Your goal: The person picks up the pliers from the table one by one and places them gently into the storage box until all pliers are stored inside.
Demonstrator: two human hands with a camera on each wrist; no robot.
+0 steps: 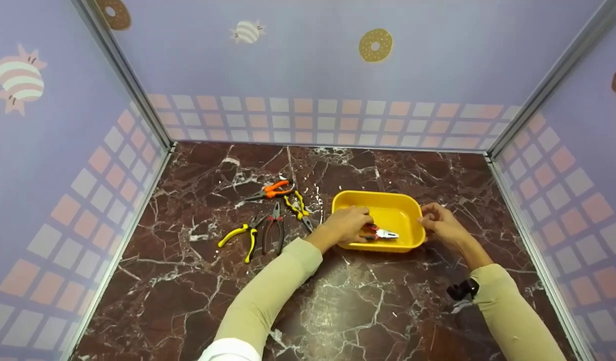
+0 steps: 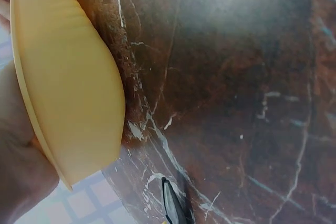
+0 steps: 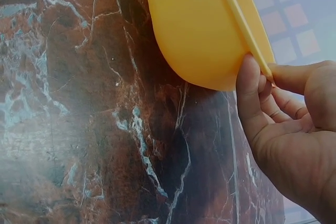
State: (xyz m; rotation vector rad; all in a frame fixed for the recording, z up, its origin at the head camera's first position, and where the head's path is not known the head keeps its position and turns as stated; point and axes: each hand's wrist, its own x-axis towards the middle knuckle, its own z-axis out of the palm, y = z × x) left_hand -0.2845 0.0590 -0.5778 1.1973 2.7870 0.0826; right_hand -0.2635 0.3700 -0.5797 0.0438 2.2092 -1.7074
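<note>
A yellow plastic bin (image 1: pixel 396 210) sits on the dark marbled surface. My left hand (image 1: pixel 347 224) reaches over its left side and holds a pair of pliers (image 1: pixel 387 234) by the red and black handles. The pliers' silver jaws point right, low inside the bin; the fingers partly cover the handles. At the bin's right end, my right hand (image 1: pixel 442 224) pinches the rim between thumb and fingers, plainly seen in the right wrist view (image 3: pixel 283 103). From the left wrist, the bin's outer wall (image 2: pixel 73 87) hides most of the left hand (image 2: pixel 21 156).
Left of the bin lie yellow-and-black pliers (image 1: pixel 253 240), dark-handled long-nose pliers (image 1: pixel 274 230), orange-handled pliers (image 1: pixel 275 189) and another yellow-and-black pair (image 1: pixel 300 208) near the left forearm. Lilac panels (image 1: pixel 308 60) wall in the back and both sides.
</note>
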